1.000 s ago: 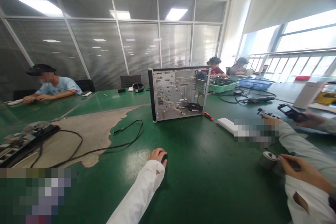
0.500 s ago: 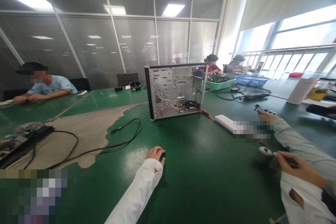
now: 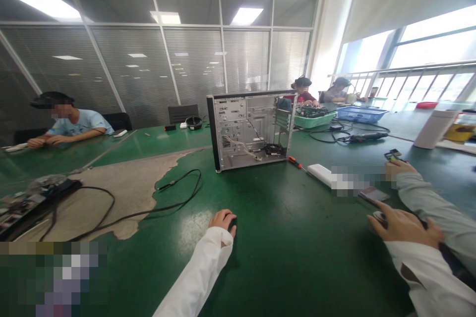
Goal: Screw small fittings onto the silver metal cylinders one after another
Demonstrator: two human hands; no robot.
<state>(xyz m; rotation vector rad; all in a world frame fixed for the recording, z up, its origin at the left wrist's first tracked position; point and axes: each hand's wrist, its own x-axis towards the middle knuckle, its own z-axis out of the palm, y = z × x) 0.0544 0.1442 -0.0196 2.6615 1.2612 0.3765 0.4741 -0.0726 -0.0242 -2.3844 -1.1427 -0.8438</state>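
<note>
My left hand (image 3: 222, 220) rests on the green table with its fingers curled over a small dark thing, mostly hidden under them. At the right, my right hand (image 3: 407, 227) is wrapped over a round metallic cylinder (image 3: 380, 216); only a bit of its top shows past the fingers. An opened computer case (image 3: 253, 131) stands upright beyond my hands, with loose cables and a dark fan inside. By its right corner lies an orange and black screwdriver (image 3: 295, 161), its shaft pointing to a white oblong box (image 3: 320, 174).
A co-worker's hand (image 3: 397, 167) at the right holds a small device. A black cable (image 3: 148, 209) crosses the peeled patch at left, near a dark unit (image 3: 40, 203). Behind are a green basket (image 3: 316, 120), a blue basket (image 3: 360, 115) and a white bottle (image 3: 434, 130).
My right hand has moved from pinching near the cylinder to covering it from above. The co-worker's hand and small device have shifted right. The view has moved slightly.
</note>
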